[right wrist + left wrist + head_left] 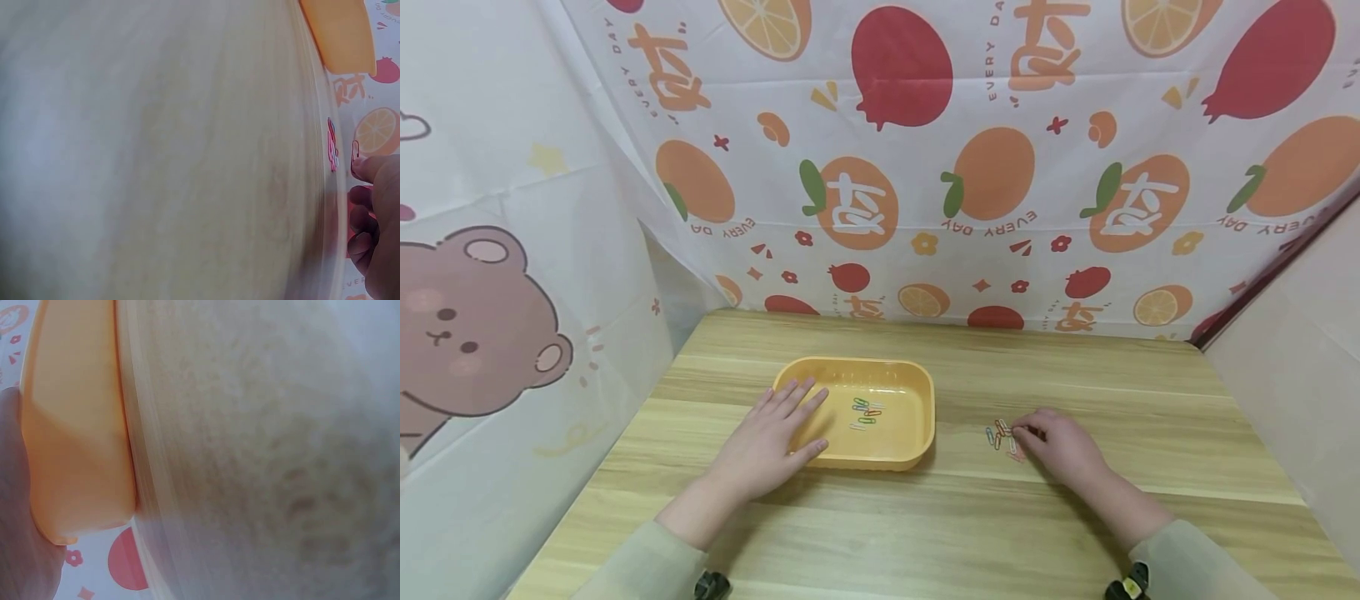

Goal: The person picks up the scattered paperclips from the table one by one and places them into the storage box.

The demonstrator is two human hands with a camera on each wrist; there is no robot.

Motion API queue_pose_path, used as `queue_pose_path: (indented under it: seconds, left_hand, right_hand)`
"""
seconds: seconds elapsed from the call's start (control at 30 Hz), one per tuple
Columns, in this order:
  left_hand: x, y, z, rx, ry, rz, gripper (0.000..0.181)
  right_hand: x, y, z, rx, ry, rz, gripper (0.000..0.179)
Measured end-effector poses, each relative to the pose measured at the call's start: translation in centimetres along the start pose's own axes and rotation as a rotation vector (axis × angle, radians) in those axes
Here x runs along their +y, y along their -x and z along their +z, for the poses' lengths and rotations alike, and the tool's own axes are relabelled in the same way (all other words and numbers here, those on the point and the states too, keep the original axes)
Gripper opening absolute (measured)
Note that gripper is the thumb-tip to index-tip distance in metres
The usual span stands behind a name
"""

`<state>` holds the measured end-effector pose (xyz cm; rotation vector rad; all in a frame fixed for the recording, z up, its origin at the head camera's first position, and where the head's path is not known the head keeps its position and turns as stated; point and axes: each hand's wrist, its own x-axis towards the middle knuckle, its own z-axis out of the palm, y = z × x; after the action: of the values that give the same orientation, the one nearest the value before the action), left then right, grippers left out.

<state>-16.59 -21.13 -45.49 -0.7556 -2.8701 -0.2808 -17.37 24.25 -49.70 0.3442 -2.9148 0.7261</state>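
My left hand (763, 446) lies over the left rim of a yellow plastic tray (917, 400), fingers spread and fairly straight. In the left wrist view, part of that hand (25, 531) shows against the tray's outer wall (75, 437). Several coloured paper clips (867, 420) lie on the tray's floor. To the right of the tray, my right hand (1063, 450) is beside a small group of loose paper clips (998, 434) on the table. In the right wrist view, its thumb and fingertip pinch a red paper clip (355, 150) above the table; the other fingers are curled.
The wooden table (970, 533) reaches back to a hanging cloth (917, 208) printed with fruit. A cloth with a bear (482, 325) hangs along the left side, and a pale panel (1300, 358) borders the right.
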Motion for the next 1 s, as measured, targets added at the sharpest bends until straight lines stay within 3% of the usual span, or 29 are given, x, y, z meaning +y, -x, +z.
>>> queue_pose_path:
  seconds: [1.0]
  left_hand:
    - [-0.3,0.0,0.2,0.030,0.008,0.017,0.072]
  right_hand:
    - [-1.6,-1.1,-0.6,0.004,-0.066,-0.005,0.010]
